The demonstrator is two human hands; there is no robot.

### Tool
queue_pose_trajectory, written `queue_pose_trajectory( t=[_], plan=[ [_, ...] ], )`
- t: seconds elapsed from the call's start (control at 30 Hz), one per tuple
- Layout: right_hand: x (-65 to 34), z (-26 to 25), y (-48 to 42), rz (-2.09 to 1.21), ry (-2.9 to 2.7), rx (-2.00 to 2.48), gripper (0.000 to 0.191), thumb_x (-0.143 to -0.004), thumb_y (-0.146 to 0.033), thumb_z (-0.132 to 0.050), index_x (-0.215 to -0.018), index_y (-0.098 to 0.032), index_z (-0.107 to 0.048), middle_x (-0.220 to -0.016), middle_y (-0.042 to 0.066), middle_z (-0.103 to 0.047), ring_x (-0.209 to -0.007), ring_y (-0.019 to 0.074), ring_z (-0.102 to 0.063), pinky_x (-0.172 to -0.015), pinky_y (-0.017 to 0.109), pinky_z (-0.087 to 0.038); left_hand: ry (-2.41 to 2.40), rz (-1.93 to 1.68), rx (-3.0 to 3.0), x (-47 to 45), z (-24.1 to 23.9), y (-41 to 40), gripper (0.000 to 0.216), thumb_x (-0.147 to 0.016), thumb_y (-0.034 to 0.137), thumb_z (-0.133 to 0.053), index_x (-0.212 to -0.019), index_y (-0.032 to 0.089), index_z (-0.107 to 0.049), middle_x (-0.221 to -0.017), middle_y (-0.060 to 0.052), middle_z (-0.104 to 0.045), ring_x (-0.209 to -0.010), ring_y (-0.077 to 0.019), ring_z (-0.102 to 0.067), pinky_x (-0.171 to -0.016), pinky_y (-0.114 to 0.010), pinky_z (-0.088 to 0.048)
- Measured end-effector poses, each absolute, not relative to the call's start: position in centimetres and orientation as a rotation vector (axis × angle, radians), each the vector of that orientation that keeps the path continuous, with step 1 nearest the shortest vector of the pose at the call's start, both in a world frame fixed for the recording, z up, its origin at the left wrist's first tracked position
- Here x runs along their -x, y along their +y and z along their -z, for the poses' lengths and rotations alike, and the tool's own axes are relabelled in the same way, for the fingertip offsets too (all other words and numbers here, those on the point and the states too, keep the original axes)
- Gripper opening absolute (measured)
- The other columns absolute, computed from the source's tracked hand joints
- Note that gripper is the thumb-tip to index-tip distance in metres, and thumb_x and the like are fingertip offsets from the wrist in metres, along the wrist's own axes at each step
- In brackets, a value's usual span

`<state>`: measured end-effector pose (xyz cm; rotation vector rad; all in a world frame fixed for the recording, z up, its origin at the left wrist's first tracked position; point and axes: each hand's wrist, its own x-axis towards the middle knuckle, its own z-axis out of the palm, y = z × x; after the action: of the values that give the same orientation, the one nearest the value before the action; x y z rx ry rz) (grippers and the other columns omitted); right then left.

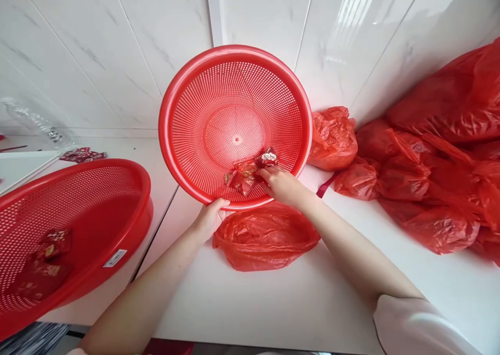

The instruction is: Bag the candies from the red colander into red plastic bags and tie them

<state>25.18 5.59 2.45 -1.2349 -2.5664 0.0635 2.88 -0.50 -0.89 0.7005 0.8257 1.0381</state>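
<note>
A round red plastic colander basket [236, 54] is tilted so that its inside faces me. My left hand [211, 217] grips its lower rim, thumb over the edge. Several small red wrapped packets [242, 180] with gold print lie inside against the low wall, one with a white label patch. My right hand [279, 183] reaches in over the rim, its fingers curled closed at the packets, the fingertips partly hidden. Directly below the tilted rim, an opened red plastic bag [265, 240] lies on the white table.
Another red basket [128, 219] at left holds several red packets [52, 245]. More packets [83, 154] and a clear plastic wrapper [35, 121] lie behind it, beside a white tray [27, 167]. Filled red bags [422, 183] crowd the right, against the tiled wall [265, 16].
</note>
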Motion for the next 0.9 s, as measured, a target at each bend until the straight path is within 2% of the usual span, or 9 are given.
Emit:
queue_pose_trajectory(
  t=[0.1,0.17,0.27,0.33,0.43,0.53,0.7,0.8,0.9],
  plan=[
    [-25.5,-2.4,5.9,-0.221,-2.588,1.190,0.026,-0.094,-0.018,-0.042,-0.112,-0.012,-0.060,-0.096,0.014,-0.069,-0.089,0.0204,-0.065,-0.082,0.031,-0.047,0.829,-1.069,-0.716,-2.8,1.1,-0.4,0.027,-0.075,0.017,-0.057,-0.100,0.012,-0.065,-0.099,-0.009,-0.072,-0.101,-0.0263,-0.067,-0.097,-0.043,-0.048],
    [-25.9,-2.5,6.1,-0.355,-2.555,1.111,0.024,-0.093,-0.020,-0.046,-0.112,-0.013,-0.060,-0.095,0.012,-0.070,-0.083,0.0184,-0.065,-0.079,0.029,-0.048,0.830,-1.084,-0.732,-2.8,1.2,-0.4,0.031,-0.076,0.017,-0.057,-0.106,0.013,-0.064,-0.098,-0.008,-0.072,-0.100,-0.0255,-0.067,-0.097,-0.044,-0.048],
    [-26.6,-2.8,6.2,-0.492,-2.578,0.928,0.025,-0.088,-0.028,-0.058,-0.109,-0.015,-0.064,-0.102,0.011,-0.069,-0.092,0.0196,-0.065,-0.084,0.030,-0.048,0.803,-1.094,-0.752,-2.8,1.1,-0.3,0.035,-0.077,0.016,-0.054,-0.110,0.012,-0.064,-0.099,-0.008,-0.072,-0.102,-0.0255,-0.066,-0.098,-0.044,-0.047],
    [-26.9,-3.2,6.2,-0.576,-2.610,0.838,0.023,-0.085,-0.027,-0.061,-0.106,-0.017,-0.067,-0.104,0.009,-0.069,-0.094,0.0195,-0.064,-0.086,0.030,-0.048,0.783,-1.131,-0.779,-2.9,1.1,-0.2,0.037,-0.076,0.014,-0.053,-0.111,0.012,-0.064,-0.100,-0.008,-0.072,-0.104,-0.0256,-0.065,-0.100,-0.045,-0.046],
    [-27.1,-3.8,5.8,-0.713,-2.559,0.826,0.021,-0.083,-0.018,-0.059,-0.102,-0.019,-0.068,-0.100,0.005,-0.071,-0.089,0.0163,-0.065,-0.083,0.028,-0.049,0.774,-1.185,-0.799,-2.9,1.0,0.0,0.037,-0.075,0.013,-0.052,-0.111,0.012,-0.064,-0.102,-0.008,-0.072,-0.106,-0.0255,-0.064,-0.101,-0.045,-0.045],
    [-27.0,-4.4,5.3,-0.868,-2.331,0.929,0.020,-0.083,-0.022,-0.060,-0.102,-0.019,-0.067,-0.095,0.004,-0.071,-0.084,0.0164,-0.066,-0.079,0.029,-0.051,0.758,-1.189,-0.781,-2.9,0.9,0.1,0.035,-0.076,0.013,-0.053,-0.109,0.012,-0.065,-0.106,-0.009,-0.071,-0.108,-0.0254,-0.063,-0.102,-0.045,-0.044],
    [-26.9,-5.3,4.7,-1.367,-1.935,0.899,0.046,-0.077,-0.029,-0.070,-0.118,-0.017,-0.054,-0.072,0.000,-0.067,-0.064,0.0138,-0.063,-0.058,0.024,-0.049,0.743,-1.212,-0.765,-2.6,0.7,0.2,0.031,-0.076,0.013,-0.054,-0.104,0.013,-0.067,-0.110,-0.009,-0.070,-0.110,-0.0258,-0.063,-0.102,-0.044,-0.045],
    [-27.1,-5.9,4.3,-1.425,-1.915,0.915,0.048,-0.076,-0.029,-0.072,-0.119,-0.018,-0.052,-0.067,-0.002,-0.065,-0.058,0.0123,-0.061,-0.052,0.022,-0.044,0.754,-1.181,-0.741,-2.4,0.7,0.4,0.031,-0.077,0.015,-0.053,-0.103,0.012,-0.069,-0.109,-0.011,-0.071,-0.108,-0.0270,-0.064,-0.102,-0.044,-0.046],
    [-27.5,-6.4,3.9,-1.358,-2.019,0.929,0.037,-0.075,-0.031,-0.072,-0.107,-0.019,-0.057,-0.075,0.000,-0.068,-0.066,0.0147,-0.064,-0.057,0.024,-0.047,0.747,-1.183,-0.737,-2.2,0.7,0.6,0.031,-0.077,0.015,-0.052,-0.102,0.011,-0.069,-0.111,-0.012,-0.070,-0.108,-0.0275,-0.064,-0.102,-0.044,-0.046]
  ],
)
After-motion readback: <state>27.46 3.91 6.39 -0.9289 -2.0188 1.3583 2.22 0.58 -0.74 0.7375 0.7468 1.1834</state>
